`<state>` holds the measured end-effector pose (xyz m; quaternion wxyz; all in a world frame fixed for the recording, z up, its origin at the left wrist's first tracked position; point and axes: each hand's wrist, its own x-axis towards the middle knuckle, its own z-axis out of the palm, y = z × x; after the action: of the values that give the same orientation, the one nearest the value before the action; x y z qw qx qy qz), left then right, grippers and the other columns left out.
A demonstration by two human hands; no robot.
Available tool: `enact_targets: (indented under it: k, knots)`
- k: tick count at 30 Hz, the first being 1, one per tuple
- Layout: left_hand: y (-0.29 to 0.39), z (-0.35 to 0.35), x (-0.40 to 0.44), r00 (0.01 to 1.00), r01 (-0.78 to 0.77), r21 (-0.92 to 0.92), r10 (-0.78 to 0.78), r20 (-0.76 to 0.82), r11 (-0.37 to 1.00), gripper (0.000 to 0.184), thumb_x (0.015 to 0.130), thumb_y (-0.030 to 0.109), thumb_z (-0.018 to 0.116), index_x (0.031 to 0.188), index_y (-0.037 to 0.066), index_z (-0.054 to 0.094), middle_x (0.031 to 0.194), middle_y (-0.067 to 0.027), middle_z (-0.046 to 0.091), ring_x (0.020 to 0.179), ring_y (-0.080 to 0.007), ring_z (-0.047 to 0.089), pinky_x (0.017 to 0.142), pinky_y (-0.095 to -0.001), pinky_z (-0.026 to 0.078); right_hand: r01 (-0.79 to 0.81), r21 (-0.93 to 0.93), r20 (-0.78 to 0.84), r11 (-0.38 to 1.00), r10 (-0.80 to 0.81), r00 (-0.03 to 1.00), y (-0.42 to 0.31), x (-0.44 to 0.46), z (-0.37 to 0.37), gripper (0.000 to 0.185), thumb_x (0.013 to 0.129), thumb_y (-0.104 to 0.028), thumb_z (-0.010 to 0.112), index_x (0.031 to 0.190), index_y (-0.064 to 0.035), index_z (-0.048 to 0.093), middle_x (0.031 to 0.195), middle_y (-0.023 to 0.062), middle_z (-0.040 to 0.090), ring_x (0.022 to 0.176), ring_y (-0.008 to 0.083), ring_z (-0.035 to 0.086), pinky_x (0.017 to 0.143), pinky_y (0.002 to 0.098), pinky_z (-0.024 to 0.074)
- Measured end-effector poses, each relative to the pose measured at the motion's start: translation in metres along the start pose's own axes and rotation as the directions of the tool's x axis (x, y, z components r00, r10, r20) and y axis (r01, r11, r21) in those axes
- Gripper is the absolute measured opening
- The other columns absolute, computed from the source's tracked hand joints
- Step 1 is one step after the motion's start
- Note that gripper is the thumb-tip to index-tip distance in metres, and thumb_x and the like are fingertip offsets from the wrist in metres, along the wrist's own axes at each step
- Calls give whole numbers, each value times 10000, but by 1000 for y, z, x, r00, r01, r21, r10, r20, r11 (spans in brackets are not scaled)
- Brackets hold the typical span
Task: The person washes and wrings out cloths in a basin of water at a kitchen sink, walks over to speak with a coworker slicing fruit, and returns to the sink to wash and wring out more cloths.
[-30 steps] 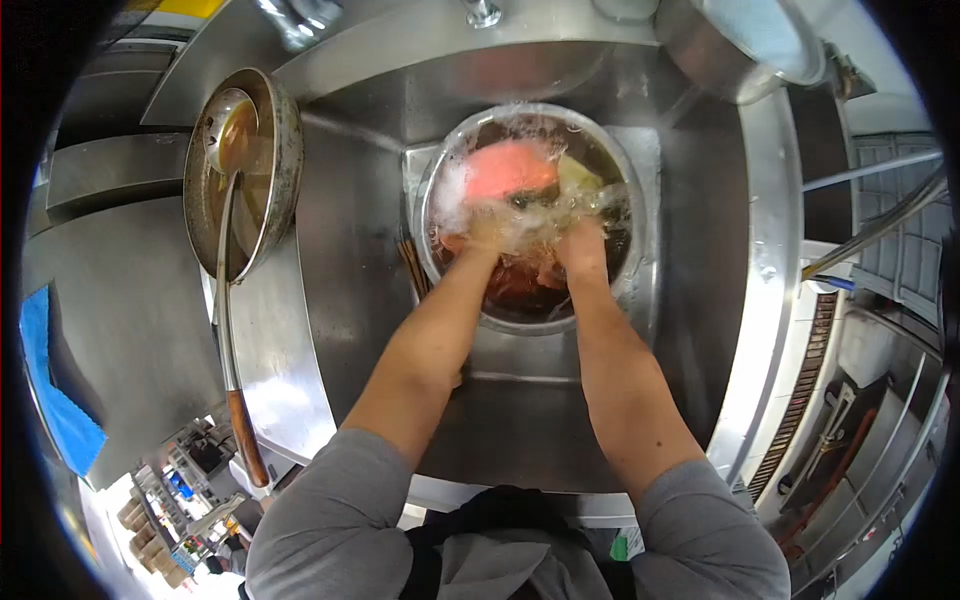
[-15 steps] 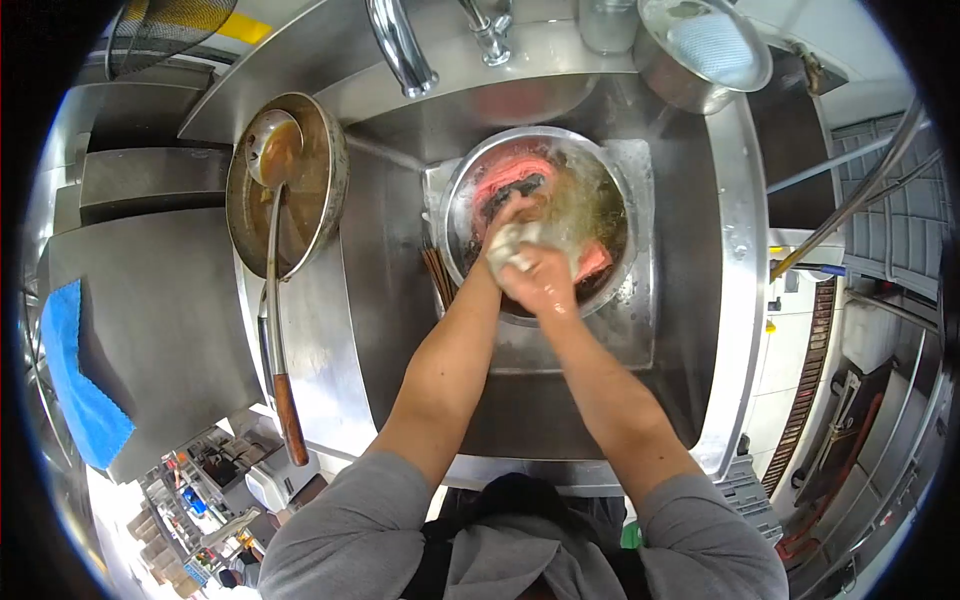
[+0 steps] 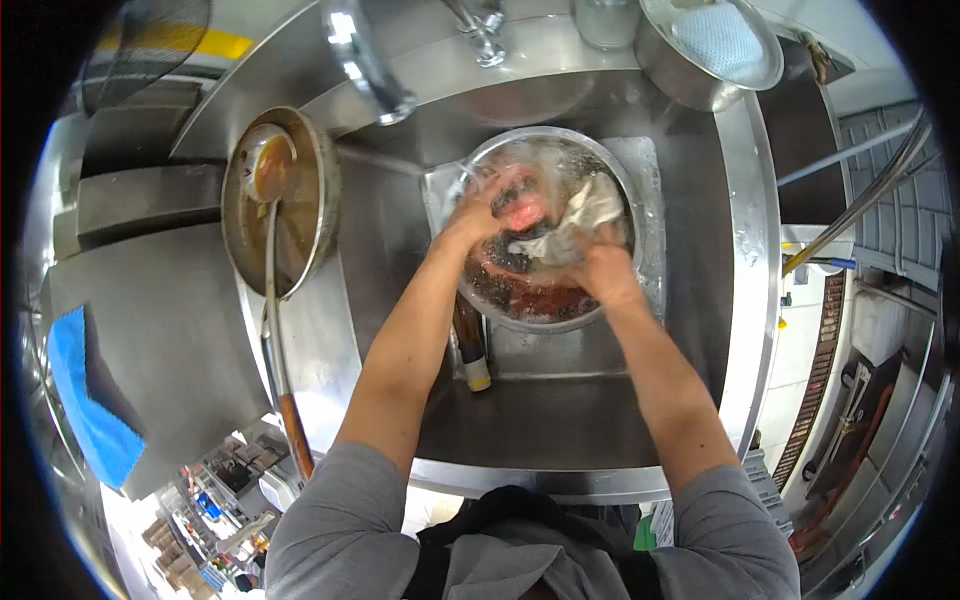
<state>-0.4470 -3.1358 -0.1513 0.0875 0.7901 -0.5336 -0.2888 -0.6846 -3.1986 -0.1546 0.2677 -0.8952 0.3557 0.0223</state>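
By right hand [image 3: 608, 272] — pale cloth [image 3: 592, 207] slants far-right.

Left hand: in the basin at its left side, fingers spread at the red cloth [image 3: 522, 212]; the hand [image 3: 478, 215] is blurred
Right hand: at the basin's right side, the hand [image 3: 606, 268] touching the pale cloth [image 3: 592, 205]
Basin: round metal basin [image 3: 545, 326] holding water and both cloths, standing in the metal sink [image 3: 560, 425]
Beside the basin: a dark handle with a pale, yellow-banded end [image 3: 478, 372], lying in the sink near the left forearm
Left of the sink: a wide pan [image 3: 318, 215] with a ladle [image 3: 272, 255] resting in it
Far left: blue cloth [image 3: 95, 405] on the metal surface [image 3: 165, 330]
Upper right: metal pot [image 3: 690, 85] with a light-blue cloth [image 3: 718, 42]
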Motion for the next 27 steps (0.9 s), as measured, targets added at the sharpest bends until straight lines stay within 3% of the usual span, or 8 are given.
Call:
enact_targets:
  k: [4,9,11,13,19,21,25,27]
  knots:
    - [16,43,27,900,334,156,-364,239,930,706,772,265,613,1362,64,281,1380,-147,334,1279,-291,309,1044,-392,275,-58,-57,193,997,68,979,-8,24,44,437,734,-168,635,1158,-110,547,1166,198,504,1151,333,441,911,408,427]
    - [-42,143,20,934,225,310,-115,-338,924,600,789,220,500,1319,-2,328,1346,-184,362,1237,-314,360,1012,-390,308,-105,-74,288,992,122,950,21,58,128,309,814,-156,504,1111,-97,565,1092,194,554,1038,324,529,859,410,448]
    - [-24,125,10,902,224,357,-53,-429,907,582,793,211,477,1310,-16,338,1339,-192,368,1229,-319,370,1006,-389,314,60,211,-331,976,13,943,51,61,198,266,757,-154,548,964,-6,628,1033,203,586,987,313,564,861,377,448]
    - [54,43,15,769,638,-95,-625,137,764,466,842,362,442,1078,-13,585,1122,-212,568,1019,-368,557,830,-426,447,-16,51,-67,999,20,998,43,80,112,241,772,-122,507,946,-26,644,970,220,592,933,347,573,831,406,448]
    - [66,-12,-41,899,409,-141,-371,235,902,551,847,446,480,1041,-61,578,1043,-261,574,952,-405,562,789,-410,453,-400,303,106,865,386,916,5,25,-31,230,695,-63,586,914,-17,637,928,211,612,904,386,574,814,421,468]
    - [87,-46,-80,997,-11,-21,9,-73,1000,517,861,414,503,1015,-72,584,1018,-269,583,940,-402,570,789,-393,459,-201,310,-233,929,279,932,9,-10,-43,338,709,-95,604,1039,-23,582,1094,219,557,947,385,559,830,414,458]
    - [107,-83,-102,970,-30,-244,-31,-241,969,445,852,373,553,990,-47,602,930,-209,631,881,-323,615,766,-375,468,-150,460,-147,875,242,959,-19,-36,-74,482,734,-89,608,1200,-46,489,1238,154,490,1101,333,499,880,387,432]
    - [103,-87,-102,942,296,-696,-322,97,654,341,843,307,580,950,-13,624,804,-116,651,759,-223,632,698,-345,477,21,666,-184,745,136,973,-43,-32,-77,506,740,-221,659,1186,-37,506,1221,206,489,1083,346,506,916,382,404]
